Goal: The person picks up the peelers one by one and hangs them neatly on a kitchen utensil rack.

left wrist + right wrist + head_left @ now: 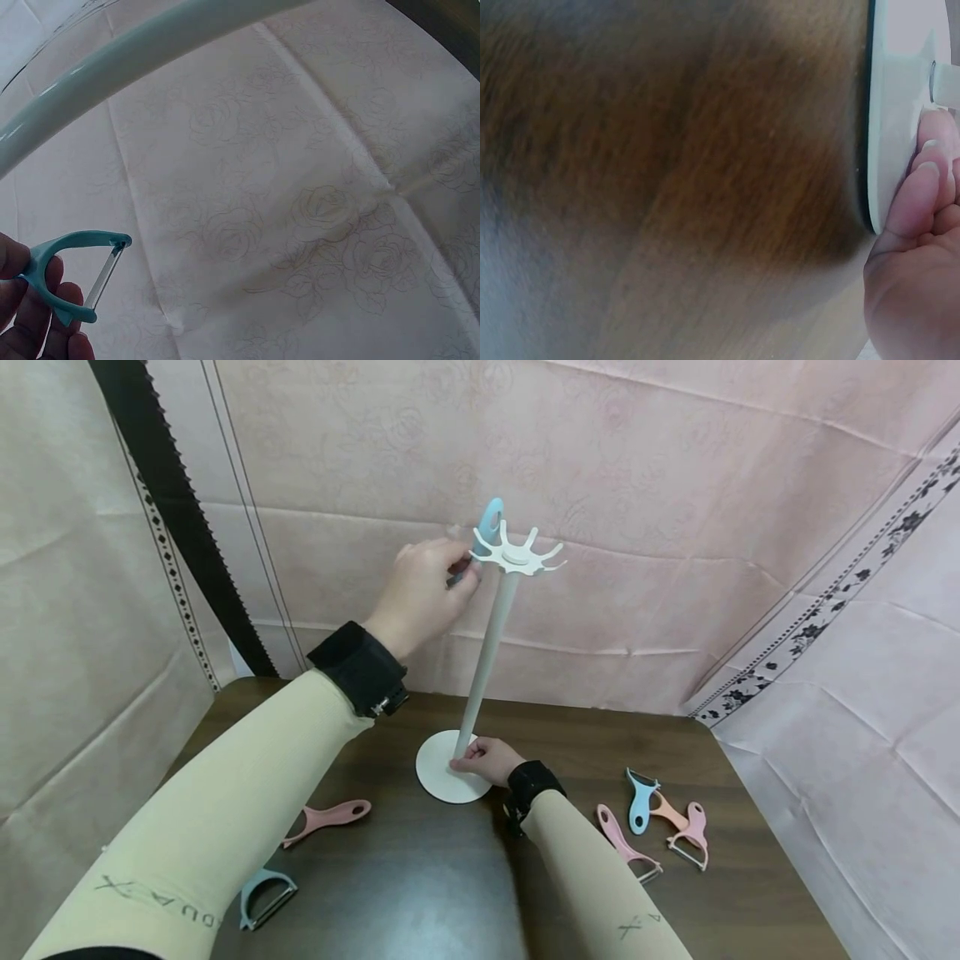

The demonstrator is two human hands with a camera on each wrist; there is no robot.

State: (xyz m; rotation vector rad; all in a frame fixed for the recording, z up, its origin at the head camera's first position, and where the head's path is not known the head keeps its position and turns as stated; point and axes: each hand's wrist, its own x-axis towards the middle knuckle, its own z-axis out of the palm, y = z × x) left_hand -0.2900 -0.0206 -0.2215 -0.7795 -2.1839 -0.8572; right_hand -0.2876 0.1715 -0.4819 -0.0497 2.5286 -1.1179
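Observation:
My left hand (pixel 431 581) pinches a blue Y-shaped peeler (pixel 490 522) beside the top of a white stand with curved hooks (pixel 517 557). The handle's holed end points up next to the hooks; whether it touches one I cannot tell. In the left wrist view the peeler's head (pixel 46 255) and its blade stick out past the fingers, with the stand's pole (pixel 150 56) above. Low down, my right hand (pixel 491 760) holds the stand at the foot of its pole, curled fingers (pixel 915 199) on the round white base (pixel 900 97).
Left on the brown table (pixel 420 877) lie a pink peeler (pixel 337 814) and a blue peeler (pixel 258 897), partly behind my left arm. On the right are a pink peeler (pixel 617 835), a blue peeler (pixel 641 802), an orange peeler (pixel 670 812) and another pink peeler (pixel 696 825). Cloth (pixel 600 635) hangs behind.

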